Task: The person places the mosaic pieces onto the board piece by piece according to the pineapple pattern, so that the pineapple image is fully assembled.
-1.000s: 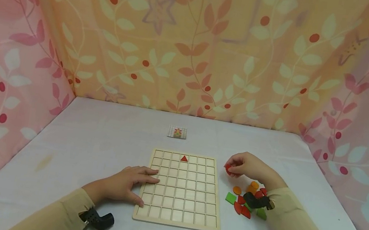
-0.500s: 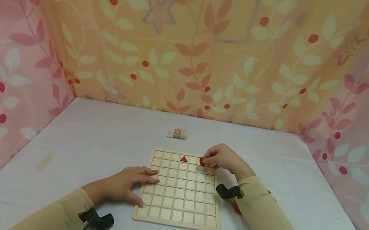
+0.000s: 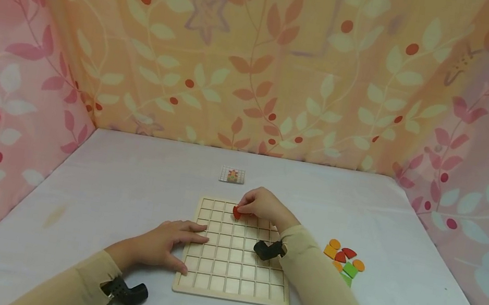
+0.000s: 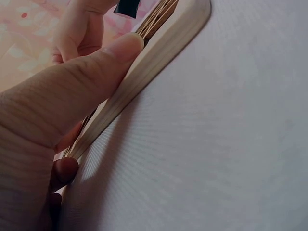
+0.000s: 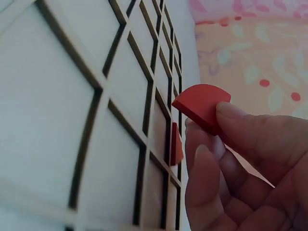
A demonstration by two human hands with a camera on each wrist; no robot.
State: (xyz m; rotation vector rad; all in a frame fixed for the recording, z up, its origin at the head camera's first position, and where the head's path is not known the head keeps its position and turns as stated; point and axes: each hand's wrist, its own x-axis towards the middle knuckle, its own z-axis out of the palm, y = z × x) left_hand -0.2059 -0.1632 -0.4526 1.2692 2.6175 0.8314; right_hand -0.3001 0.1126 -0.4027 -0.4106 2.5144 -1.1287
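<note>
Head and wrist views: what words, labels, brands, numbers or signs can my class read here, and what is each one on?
Readable text: none.
Small card: a coloured picture on a grid; any lettering is too small to read.
Wooden grid board: no lettering visible.
Red piece in the right hand: no marking on the visible faces.
Black wrist devices: no label legible.

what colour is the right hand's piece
The piece is red, clearest in the right wrist view.

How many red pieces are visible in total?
4: a red wedge pinched in the right hand, a second red piece on the grid board, and two red pieces on the table right of it. The right sleeve may hide others.
</note>
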